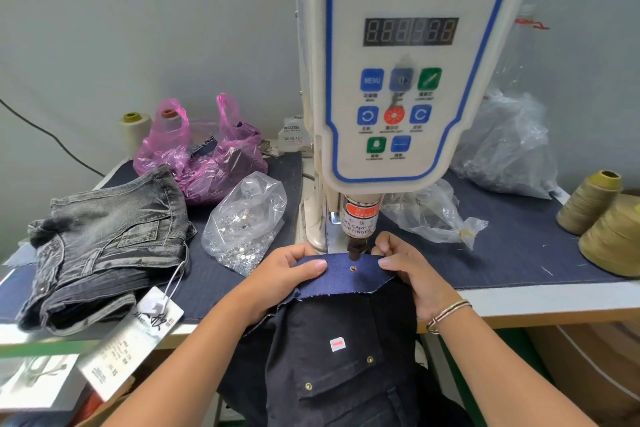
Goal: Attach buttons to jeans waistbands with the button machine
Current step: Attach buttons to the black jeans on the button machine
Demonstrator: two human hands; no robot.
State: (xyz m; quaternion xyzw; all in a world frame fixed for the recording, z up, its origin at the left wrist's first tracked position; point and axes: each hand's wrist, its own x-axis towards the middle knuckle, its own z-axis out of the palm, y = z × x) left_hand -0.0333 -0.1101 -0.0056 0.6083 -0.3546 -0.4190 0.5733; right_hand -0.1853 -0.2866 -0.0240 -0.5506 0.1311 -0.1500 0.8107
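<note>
Left hand, right hand pinch waistband — under button machine.

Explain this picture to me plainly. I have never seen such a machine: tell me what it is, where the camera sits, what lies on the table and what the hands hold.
The camera sits on the worker's head, looking down at both hands. The tall white box is a servo button machine; its punch comes down to fix buttons. The left hand and right hand pinch a dark blue jeans waistband flat under the punch, where a small metal stud shows. On the table lie folded grey jeans, a clear bag of buttons, a pink bag and thread cones.
</note>
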